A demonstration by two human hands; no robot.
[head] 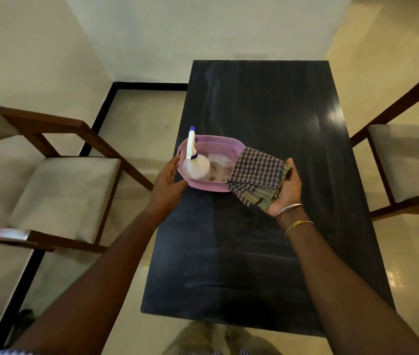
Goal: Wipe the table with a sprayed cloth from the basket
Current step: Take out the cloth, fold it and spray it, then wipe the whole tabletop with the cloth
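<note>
A pink plastic basket [215, 144] sits near the left edge of the black table [267, 111]. A white spray bottle [196, 165] with a blue-tipped nozzle stands inside it at the left. My left hand [168, 181] is cupped against the basket's left wall, touching it. A folded checked cloth [258, 175] lies across my right hand [286, 190], which is palm up beside the basket's right end, thumb over the cloth's edge. The cloth overlaps the basket's right rim.
A wooden chair with a beige seat [57, 190] stands left of the table, and another chair [408, 160] stands to the right. A white wall [203, 29] is behind the table's far end. The floor is pale tile.
</note>
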